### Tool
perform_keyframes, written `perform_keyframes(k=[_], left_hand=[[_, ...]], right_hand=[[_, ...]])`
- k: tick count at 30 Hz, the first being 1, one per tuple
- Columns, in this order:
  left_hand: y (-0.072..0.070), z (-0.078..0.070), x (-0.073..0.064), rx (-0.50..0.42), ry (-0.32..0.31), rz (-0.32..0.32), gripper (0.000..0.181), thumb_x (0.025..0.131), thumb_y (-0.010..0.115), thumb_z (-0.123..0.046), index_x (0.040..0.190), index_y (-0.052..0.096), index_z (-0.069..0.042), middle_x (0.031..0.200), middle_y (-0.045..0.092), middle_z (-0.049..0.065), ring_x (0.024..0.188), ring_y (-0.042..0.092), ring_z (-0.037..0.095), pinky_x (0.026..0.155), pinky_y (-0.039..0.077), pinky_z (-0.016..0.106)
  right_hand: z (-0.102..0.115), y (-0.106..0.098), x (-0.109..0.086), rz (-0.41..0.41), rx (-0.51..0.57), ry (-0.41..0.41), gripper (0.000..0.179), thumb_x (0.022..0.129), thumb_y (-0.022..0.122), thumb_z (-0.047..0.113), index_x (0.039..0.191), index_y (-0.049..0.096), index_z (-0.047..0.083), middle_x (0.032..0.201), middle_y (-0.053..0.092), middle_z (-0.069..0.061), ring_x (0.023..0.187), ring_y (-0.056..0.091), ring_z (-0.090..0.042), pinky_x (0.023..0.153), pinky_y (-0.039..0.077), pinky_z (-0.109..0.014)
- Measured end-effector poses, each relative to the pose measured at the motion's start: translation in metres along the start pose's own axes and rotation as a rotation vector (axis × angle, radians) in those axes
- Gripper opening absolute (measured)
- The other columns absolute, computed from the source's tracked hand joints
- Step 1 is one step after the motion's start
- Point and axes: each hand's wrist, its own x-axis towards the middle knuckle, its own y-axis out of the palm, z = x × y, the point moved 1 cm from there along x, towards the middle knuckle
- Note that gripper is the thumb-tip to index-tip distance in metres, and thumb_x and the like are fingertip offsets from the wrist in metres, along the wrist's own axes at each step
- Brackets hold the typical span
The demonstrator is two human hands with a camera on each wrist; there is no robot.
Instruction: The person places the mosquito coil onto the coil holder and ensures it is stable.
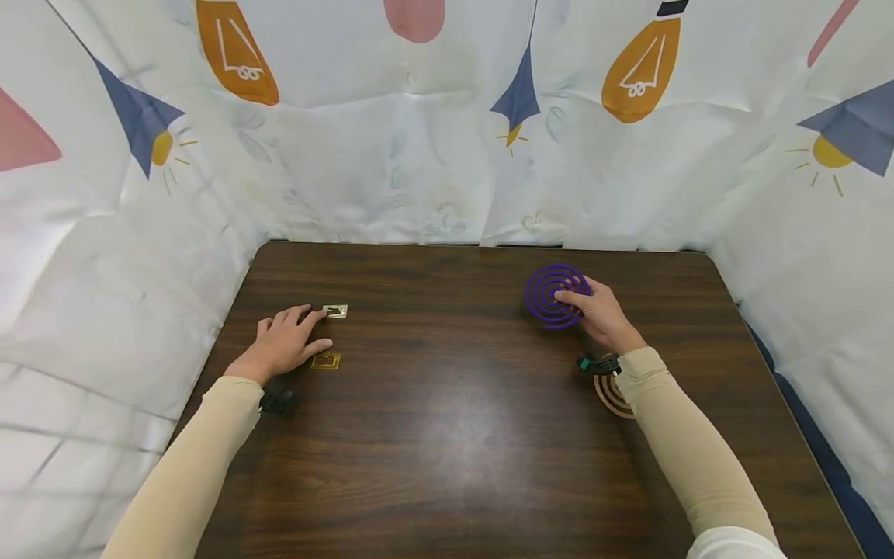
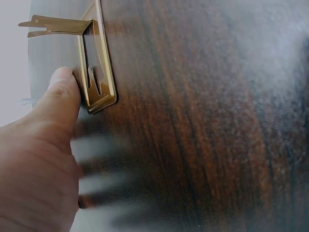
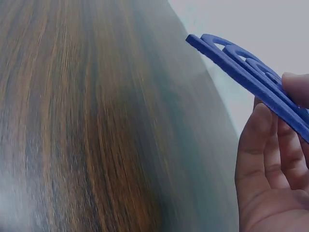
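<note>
My right hand (image 1: 604,310) pinches a purple mosquito coil (image 1: 538,293) above the far right of the table, thumb over its middle and fingers beneath. In the right wrist view the coil (image 3: 246,79) shows edge-on and tilted. Spread over the left of the table, my left hand (image 1: 281,344) has its index fingertip at a silver metal coil stand (image 1: 339,311). Its thumb lies beside a gold coil stand (image 1: 327,360). The left wrist view shows the thumb close by the gold stand (image 2: 107,94), which has a forked tab bent up.
A tan mosquito coil (image 1: 609,394) lies on the table, partly hidden under my right wrist. The dark wood table (image 1: 447,435) meets a printed white curtain (image 1: 433,171) at its back edge and on both sides.
</note>
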Motion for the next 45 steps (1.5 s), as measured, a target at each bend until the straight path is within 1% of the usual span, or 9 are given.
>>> perform_keyframes(k=[8, 13, 18, 23, 28, 35, 37, 40, 45], left_hand=[[0.000, 0.000, 0.000, -0.006, -0.006, 0.000, 0.069, 0.106, 0.051, -0.054, 0.159, 0.036, -0.012, 0.162, 0.027, 0.032, 0.147, 0.029, 0.058, 0.108, 0.027, 0.078], [-0.001, -0.001, 0.000, 0.001, -0.011, 0.011, 0.071, 0.106, 0.050, -0.055, 0.160, 0.035, -0.012, 0.163, 0.026, 0.032, 0.147, 0.028, 0.058, 0.108, 0.026, 0.078], [0.000, -0.001, 0.001, 0.000, -0.010, 0.010, 0.071, 0.106, 0.051, -0.053, 0.160, 0.035, -0.012, 0.163, 0.026, 0.032, 0.148, 0.028, 0.057, 0.109, 0.026, 0.077], [-0.001, 0.000, 0.000, -0.011, -0.008, 0.001, 0.071, 0.105, 0.053, -0.052, 0.160, 0.036, -0.011, 0.163, 0.028, 0.032, 0.147, 0.029, 0.057, 0.109, 0.025, 0.077], [-0.002, -0.001, 0.000, -0.001, -0.007, 0.023, 0.070, 0.106, 0.052, -0.050, 0.161, 0.034, -0.011, 0.163, 0.026, 0.033, 0.148, 0.027, 0.057, 0.111, 0.024, 0.077], [-0.001, -0.002, 0.002, 0.012, -0.007, 0.034, 0.069, 0.107, 0.050, -0.051, 0.161, 0.032, -0.011, 0.163, 0.026, 0.033, 0.148, 0.026, 0.057, 0.111, 0.024, 0.077], [-0.001, -0.002, 0.003, 0.012, -0.007, 0.033, 0.069, 0.107, 0.050, -0.050, 0.161, 0.033, -0.011, 0.163, 0.026, 0.033, 0.148, 0.027, 0.058, 0.112, 0.024, 0.077], [0.000, -0.001, 0.003, 0.013, -0.003, 0.033, 0.068, 0.107, 0.050, -0.049, 0.161, 0.033, -0.010, 0.163, 0.026, 0.034, 0.148, 0.027, 0.059, 0.111, 0.024, 0.077], [0.000, -0.001, 0.003, 0.016, -0.007, 0.036, 0.068, 0.108, 0.050, -0.049, 0.161, 0.032, -0.010, 0.163, 0.026, 0.033, 0.148, 0.026, 0.059, 0.112, 0.024, 0.077]], right_hand=[[-0.001, 0.009, 0.003, -0.002, 0.039, 0.022, 0.033, 0.097, 0.072, 0.007, 0.124, 0.053, 0.009, 0.101, 0.065, 0.012, 0.089, 0.064, 0.003, 0.078, 0.055, -0.012], [-0.002, 0.018, 0.005, 0.003, 0.060, -0.001, 0.028, 0.097, 0.072, 0.008, 0.120, 0.057, 0.010, 0.098, 0.066, 0.013, 0.086, 0.065, 0.003, 0.077, 0.055, -0.013], [-0.003, 0.027, 0.006, 0.000, 0.037, -0.035, 0.023, 0.097, 0.073, 0.011, 0.115, 0.059, 0.010, 0.093, 0.068, 0.013, 0.081, 0.065, 0.002, 0.072, 0.055, -0.014], [-0.005, 0.034, 0.010, -0.006, 0.029, -0.032, 0.024, 0.096, 0.074, 0.009, 0.115, 0.060, 0.012, 0.093, 0.067, 0.014, 0.080, 0.063, 0.003, 0.070, 0.053, -0.014], [-0.007, 0.041, 0.013, 0.004, 0.026, -0.027, 0.021, 0.096, 0.073, 0.007, 0.110, 0.060, 0.013, 0.091, 0.067, 0.015, 0.078, 0.061, 0.003, 0.067, 0.050, -0.014], [-0.007, 0.050, 0.016, 0.012, -0.011, -0.032, 0.021, 0.096, 0.074, 0.008, 0.111, 0.060, 0.012, 0.092, 0.066, 0.014, 0.078, 0.062, 0.002, 0.068, 0.052, -0.015], [-0.007, 0.053, 0.017, 0.005, -0.027, -0.031, 0.019, 0.096, 0.073, 0.009, 0.110, 0.060, 0.012, 0.092, 0.065, 0.014, 0.076, 0.061, 0.002, 0.066, 0.051, -0.016], [-0.008, 0.057, 0.018, 0.002, -0.027, -0.027, 0.019, 0.096, 0.073, 0.008, 0.110, 0.060, 0.013, 0.092, 0.065, 0.014, 0.077, 0.060, 0.002, 0.065, 0.049, -0.016], [-0.008, 0.064, 0.021, 0.015, -0.009, -0.029, 0.020, 0.096, 0.072, 0.007, 0.112, 0.060, 0.011, 0.092, 0.067, 0.014, 0.079, 0.063, 0.003, 0.068, 0.052, -0.014]])
